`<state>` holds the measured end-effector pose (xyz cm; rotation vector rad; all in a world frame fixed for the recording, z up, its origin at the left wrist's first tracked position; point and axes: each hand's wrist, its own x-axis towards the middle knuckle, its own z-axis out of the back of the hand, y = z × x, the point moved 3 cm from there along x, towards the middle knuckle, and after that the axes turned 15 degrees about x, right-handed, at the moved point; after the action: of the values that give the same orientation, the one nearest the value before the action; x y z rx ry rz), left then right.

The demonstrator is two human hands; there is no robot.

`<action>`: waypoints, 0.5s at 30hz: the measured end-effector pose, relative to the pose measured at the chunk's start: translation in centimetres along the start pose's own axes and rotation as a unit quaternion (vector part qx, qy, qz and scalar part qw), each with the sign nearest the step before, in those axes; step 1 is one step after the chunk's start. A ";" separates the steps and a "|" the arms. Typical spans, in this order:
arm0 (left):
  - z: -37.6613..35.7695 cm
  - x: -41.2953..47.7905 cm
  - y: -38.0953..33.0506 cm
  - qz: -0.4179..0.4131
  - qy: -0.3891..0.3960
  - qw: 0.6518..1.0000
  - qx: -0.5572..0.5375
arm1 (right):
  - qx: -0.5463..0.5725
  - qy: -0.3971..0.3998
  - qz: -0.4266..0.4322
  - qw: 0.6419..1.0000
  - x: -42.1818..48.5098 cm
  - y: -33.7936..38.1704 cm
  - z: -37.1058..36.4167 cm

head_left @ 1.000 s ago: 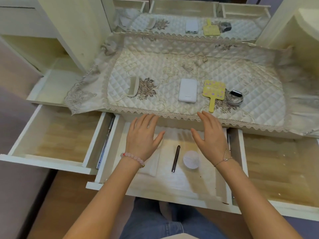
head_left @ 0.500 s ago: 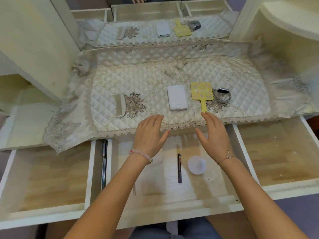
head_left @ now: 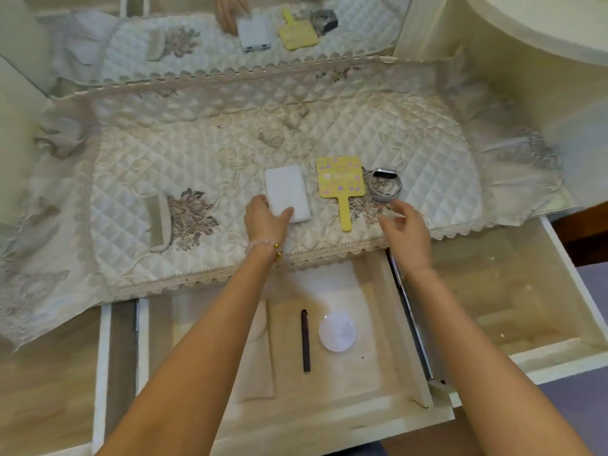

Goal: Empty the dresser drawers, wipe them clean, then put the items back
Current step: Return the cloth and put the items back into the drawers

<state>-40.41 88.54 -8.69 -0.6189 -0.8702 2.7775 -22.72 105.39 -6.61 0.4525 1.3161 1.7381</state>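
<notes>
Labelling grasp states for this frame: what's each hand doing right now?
Left hand: grips the near end of the white power bank.
Right hand: open, holding nothing, fingers loosely curled near the watch.

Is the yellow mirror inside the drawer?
No, the mirror lies on the cloth on top, not in the drawer.

Home bedroom, dresser [head_left: 513, 93] with mirror [head_left: 362, 24], quilted lace cover [head_left: 197, 153]
</notes>
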 end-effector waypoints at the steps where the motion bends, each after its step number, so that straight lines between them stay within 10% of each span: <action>1: -0.2 0.3 -0.2 0.004 -0.004 1.000 0.008 | 0.031 -0.017 -0.030 0.999 0.8 -0.3 0.4; 15: -0.5 1.2 -0.4 0.044 0.017 0.998 0.053 | 0.121 -0.095 -0.173 0.973 7.1 -1.5 0.5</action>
<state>-41.32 89.48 -9.21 -0.6990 -0.7008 2.8599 -25.58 111.53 -9.32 0.4807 1.3798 1.2235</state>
